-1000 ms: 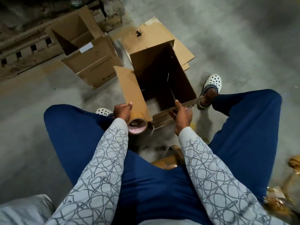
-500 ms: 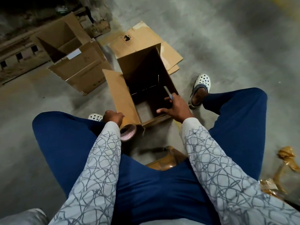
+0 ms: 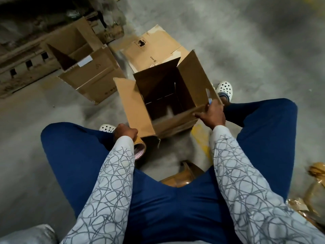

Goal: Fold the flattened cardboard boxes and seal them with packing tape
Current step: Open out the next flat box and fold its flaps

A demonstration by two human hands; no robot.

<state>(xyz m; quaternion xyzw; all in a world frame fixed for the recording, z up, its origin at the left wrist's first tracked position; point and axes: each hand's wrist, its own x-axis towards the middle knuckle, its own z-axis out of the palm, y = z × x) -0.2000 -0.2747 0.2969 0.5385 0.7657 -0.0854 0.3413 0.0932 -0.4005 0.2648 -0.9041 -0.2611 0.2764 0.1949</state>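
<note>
1. Tape roll [image 3: 140,150]: brown packing tape at 11 o'clock, nearest the body. The left hand [image 3: 125,132] grips it with fingers curled round. A second ago it was raised against the box's left flap. It now hangs lower, just beside the near left corner, and I cannot tell whether it touches.
2. Right hand [image 3: 212,114]: at 1 o'clock, fingers curled over the box's near right corner. A second ago it pinched the middle of the near flap, and half a second ago it reached inside. A small bluish item by the fingers is too blurred to name.
3. Cardboard box [image 3: 131,106]: at 12 o'clock, upright on the concrete floor [image 3: 246,41], mouth open. The left flap splays outward and the right flap stands up. The box has swung round since the earlier views. Judgement: it is being repositioned and no tape is being laid. The top flaps remain to be closed and sealed.
4. Flattened cardboard [image 3: 154,44]: at 12 o'clock, lying flat just behind the box, not yet folded.
5. Erected boxes [image 3: 91,74]: at 10 o'clock, well apart from the work and open-topped.
</note>
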